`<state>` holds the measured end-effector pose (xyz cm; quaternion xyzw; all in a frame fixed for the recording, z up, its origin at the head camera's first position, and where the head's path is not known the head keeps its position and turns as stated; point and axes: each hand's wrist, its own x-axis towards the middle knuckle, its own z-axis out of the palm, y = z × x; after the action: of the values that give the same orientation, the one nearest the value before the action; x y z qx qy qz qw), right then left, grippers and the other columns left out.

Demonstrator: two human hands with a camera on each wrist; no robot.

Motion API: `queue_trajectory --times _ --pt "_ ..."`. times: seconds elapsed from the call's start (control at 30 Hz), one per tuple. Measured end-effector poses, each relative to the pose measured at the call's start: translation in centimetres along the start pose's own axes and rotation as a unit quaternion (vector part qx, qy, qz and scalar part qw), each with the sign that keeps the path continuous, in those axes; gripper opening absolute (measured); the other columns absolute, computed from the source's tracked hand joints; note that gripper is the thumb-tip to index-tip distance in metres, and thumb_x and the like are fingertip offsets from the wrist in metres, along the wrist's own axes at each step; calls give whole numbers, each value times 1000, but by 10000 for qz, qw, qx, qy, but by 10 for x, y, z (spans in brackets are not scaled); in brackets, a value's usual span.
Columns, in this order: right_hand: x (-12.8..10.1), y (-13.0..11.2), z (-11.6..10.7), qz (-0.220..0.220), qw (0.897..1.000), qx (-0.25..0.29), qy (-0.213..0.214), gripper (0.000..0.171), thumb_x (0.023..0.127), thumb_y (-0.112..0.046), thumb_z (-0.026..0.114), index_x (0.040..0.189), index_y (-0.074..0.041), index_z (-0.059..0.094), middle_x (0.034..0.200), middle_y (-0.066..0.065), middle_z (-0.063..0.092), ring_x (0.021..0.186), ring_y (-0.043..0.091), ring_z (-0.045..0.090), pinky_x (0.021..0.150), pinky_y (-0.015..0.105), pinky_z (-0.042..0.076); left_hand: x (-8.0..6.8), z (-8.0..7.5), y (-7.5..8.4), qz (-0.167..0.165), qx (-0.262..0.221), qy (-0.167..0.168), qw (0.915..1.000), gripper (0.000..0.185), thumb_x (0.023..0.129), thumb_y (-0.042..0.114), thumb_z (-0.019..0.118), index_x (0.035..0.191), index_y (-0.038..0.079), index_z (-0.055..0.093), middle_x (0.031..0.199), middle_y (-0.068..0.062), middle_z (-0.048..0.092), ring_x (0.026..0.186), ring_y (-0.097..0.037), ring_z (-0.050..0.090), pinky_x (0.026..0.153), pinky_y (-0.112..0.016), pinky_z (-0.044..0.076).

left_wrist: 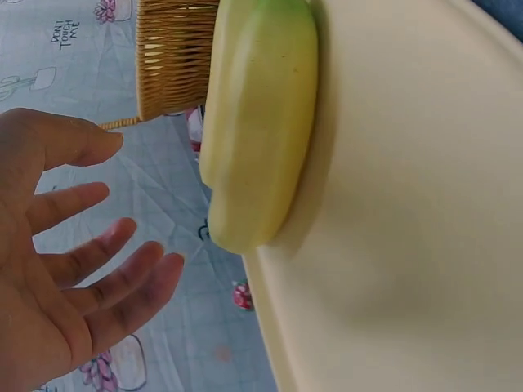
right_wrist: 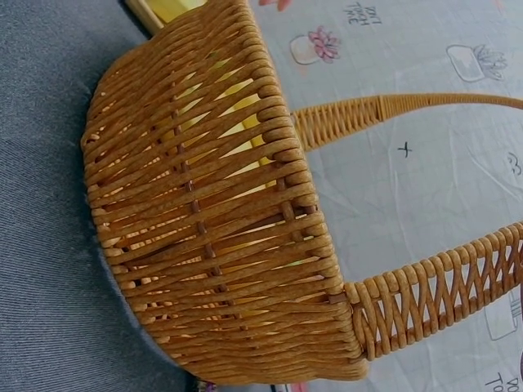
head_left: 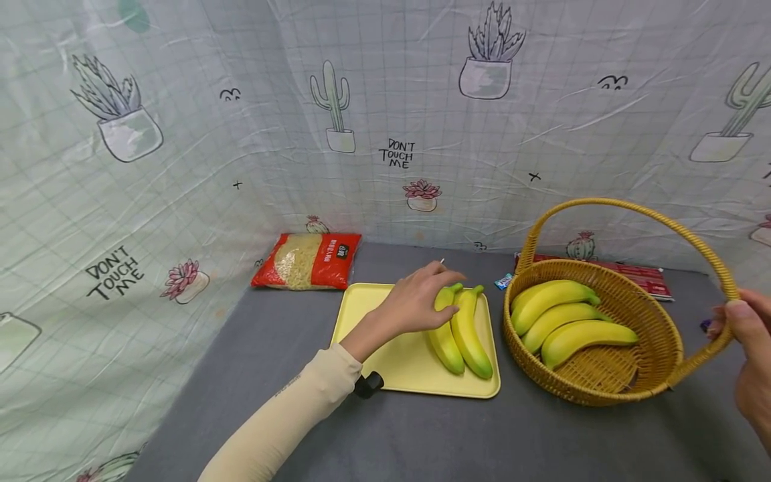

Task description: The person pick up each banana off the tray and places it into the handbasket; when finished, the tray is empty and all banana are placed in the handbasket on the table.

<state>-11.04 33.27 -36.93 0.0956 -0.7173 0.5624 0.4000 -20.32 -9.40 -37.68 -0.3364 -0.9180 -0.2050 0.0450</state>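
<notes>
Left hand point(head_left: 415, 301) over bananas point(head_left: 460, 331) on tray point(head_left: 361, 314).

Two yellow, green-tipped bananas point(head_left: 460, 331) lie side by side on a pale yellow tray point(head_left: 367, 311). Just beside it, a woven wicker basket point(head_left: 653, 311) with an arched handle holds three more bananas point(head_left: 566, 318).

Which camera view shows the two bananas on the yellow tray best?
The head view: both bananas on the tray lie whole on the yellow tray, with the left hand over their stem ends. The left wrist view shows only one banana's end up close. The right wrist view shows just the wicker basket, no tray bananas.
</notes>
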Motion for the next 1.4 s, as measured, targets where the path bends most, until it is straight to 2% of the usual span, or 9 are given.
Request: queue_trajectory --times 0.2,0.3,0.43,0.63,0.77,0.97,1.07,1.17,1.4 --pt "0 0 -1 -18 10000 14 12 30 107 7 51 131 5 69 94 -8 65 75 6 52 73 9 42 -4 13 -7 -399 100 20 9992 52 96 32 75 146 23 65 125 -4 59 95 -17 56 70 -33 50" --pt "0 0 -1 37 9994 339 36 29 106 7 53 130 7 69 93 -5 66 75 6 53 72 9 43 -6 20 -10 -676 182 -60 9975 56 95 35 76 148 23 63 124 -4 57 92 -17 55 68 -33 49" --pt "0 0 0 67 9990 436 64 28 106 6 54 130 9 69 94 -4 67 75 7 53 72 9 43 -8 28 -10 -903 288 -180 9953 61 94 38 77 150 21 61 132 -7 56 97 -20 58 69 -37 52" --pt "0 1 -1 3 9996 270 -1 29 107 5 53 131 8 69 95 -5 66 75 7 53 73 8 44 -9 34 -7 -1032 477 -212 9933 65 93 41 77 151 20 58 137 -10 54 103 -26 63 73 -42 56" --pt "0 1 -1 -162 9994 291 -19 28 106 7 52 130 12 67 93 -6 66 73 6 52 72 9 44 -9 39 -6 -1141 544 -203 9918 66 93 44 76 152 21 56 139 -10 53 104 -26 63 73 -43 56" --pt "1 2 -1 -157 9986 507 -26 28 106 7 54 129 13 68 93 -4 66 73 7 53 71 9 44 -10 45 -4 -1268 678 -229 9893 65 95 47 74 151 19 57 134 -10 54 99 -25 62 70 -40 55" --pt "1 0 0 -161 9991 400 -11 28 105 8 52 129 15 66 92 -5 66 73 7 52 71 9 44 -9 46 -4 -1294 694 -248 9889 62 95 45 73 150 19 59 133 -11 54 96 -25 63 70 -40 55" --pt "1 -3 1 -185 9998 11 19 28 106 8 52 129 17 65 92 -8 65 72 7 51 71 10 44 -9 47 -4 -1329 640 -269 9887 61 96 42 72 150 19 59 133 -11 54 91 -23 63 67 -39 54" --pt "1 -1 -2 -223 9994 250 -105 28 106 10 51 129 16 65 93 -6 65 74 8 52 74 10 44 -11 47 -5 -1452 359 -265 9884 62 95 33 71 152 15 57 129 -13 53 80 -19 57 63 -35 51"
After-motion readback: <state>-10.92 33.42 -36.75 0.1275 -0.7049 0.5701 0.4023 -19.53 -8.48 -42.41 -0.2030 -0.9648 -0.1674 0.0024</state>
